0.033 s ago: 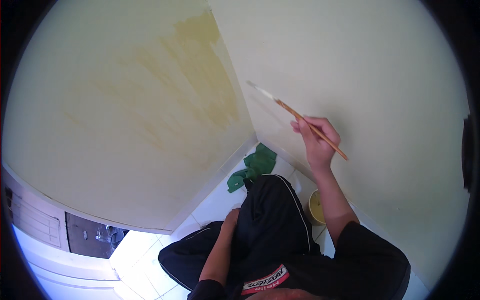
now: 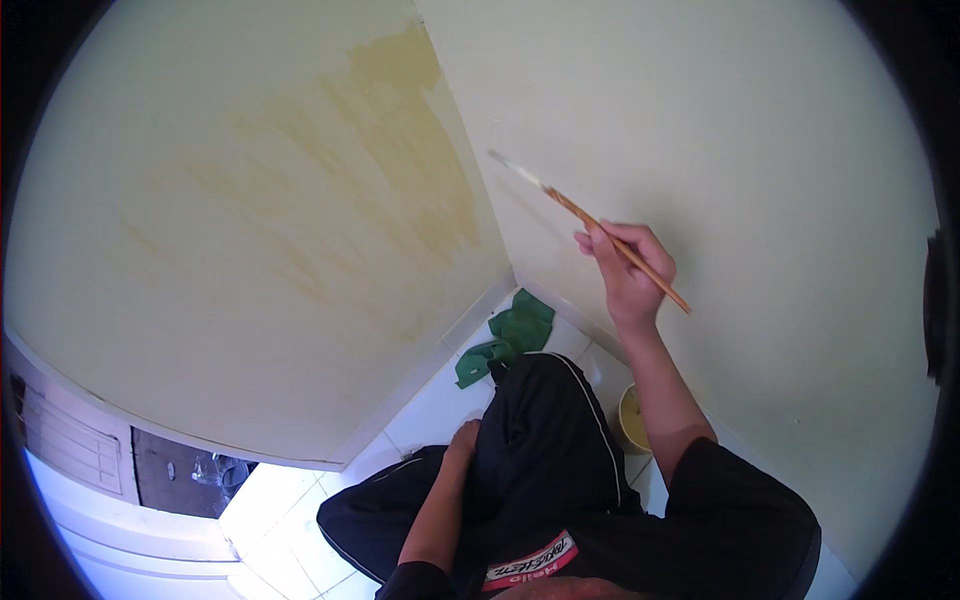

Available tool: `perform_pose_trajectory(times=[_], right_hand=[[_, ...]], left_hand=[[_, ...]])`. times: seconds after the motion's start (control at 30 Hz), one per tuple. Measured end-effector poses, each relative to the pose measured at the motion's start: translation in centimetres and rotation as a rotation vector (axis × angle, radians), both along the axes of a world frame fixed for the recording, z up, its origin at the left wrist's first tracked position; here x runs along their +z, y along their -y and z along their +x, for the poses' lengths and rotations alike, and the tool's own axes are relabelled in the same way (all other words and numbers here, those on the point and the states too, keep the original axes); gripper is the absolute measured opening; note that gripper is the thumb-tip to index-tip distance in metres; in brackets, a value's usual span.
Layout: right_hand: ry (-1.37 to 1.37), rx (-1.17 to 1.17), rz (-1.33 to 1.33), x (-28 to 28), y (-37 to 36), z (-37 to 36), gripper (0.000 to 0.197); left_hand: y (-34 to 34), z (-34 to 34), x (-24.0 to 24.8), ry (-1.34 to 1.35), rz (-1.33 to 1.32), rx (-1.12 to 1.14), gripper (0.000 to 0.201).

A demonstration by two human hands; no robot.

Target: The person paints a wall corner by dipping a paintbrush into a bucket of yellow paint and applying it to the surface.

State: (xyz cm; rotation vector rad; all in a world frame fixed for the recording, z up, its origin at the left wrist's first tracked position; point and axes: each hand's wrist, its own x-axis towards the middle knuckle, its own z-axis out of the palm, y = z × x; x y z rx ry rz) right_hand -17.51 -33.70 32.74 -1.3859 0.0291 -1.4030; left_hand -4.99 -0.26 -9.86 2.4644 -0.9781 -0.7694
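My right hand (image 2: 637, 272) is closed around the wooden handle of a slim paintbrush (image 2: 582, 213). The brush slants up to the left, and its pale bristles end near the corner where two walls meet. From this view I cannot tell whether the tip touches the wall. On the left wall (image 2: 180, 330), a yellowish-brown painted patch (image 2: 405, 125) thins into streaks away from the corner. My left hand (image 2: 465, 437) lies low against my bent leg, its fingers mostly hidden. A tub of yellowish paint (image 2: 632, 418) stands on the floor below my right forearm, partly covered by it.
A crumpled green cloth (image 2: 520, 325) lies on the white tiled floor (image 2: 425, 415) at the foot of the corner. The right wall (image 2: 760, 180) runs close beside my right arm. Past the left wall's end, a dark opening (image 2: 165, 480) holds clear plastic items.
My right hand and the paintbrush have shifted slightly up and to the left. My left hand stays where it was.
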Motion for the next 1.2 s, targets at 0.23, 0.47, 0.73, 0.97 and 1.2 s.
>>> perform_pose_trajectory(times=[0.23, 0.47, 0.73, 0.97, 1.2], right_hand=[[0.125, -0.185, -0.335, 4.4, 2.3, 8.4, 0.006], [0.245, -0.344, -0.430, 5.0, 2.8, 12.6, 0.007], [0.239, -0.344, -0.414, 4.3, 2.8, 14.4, 0.007], [0.066, -0.302, -0.340, -0.3, 1.2, 13.1, 0.007], [0.113, -0.344, -0.370, 0.3, 2.0, 12.2, 0.006]], left_hand=[[0.3, 0.2, -4.5, 0.042, 0.090, -0.068, 0.043], [2.4, -0.3, -2.6, 0.004, 0.152, -0.022, 0.040], [2.7, -1.4, 0.5, 0.017, 0.100, 0.037, 0.042], [1.6, -1.0, 0.2, 0.070, 0.131, 0.041, 0.033], [3.4, -1.9, 2.3, 0.051, 0.141, 0.028, 0.032]])
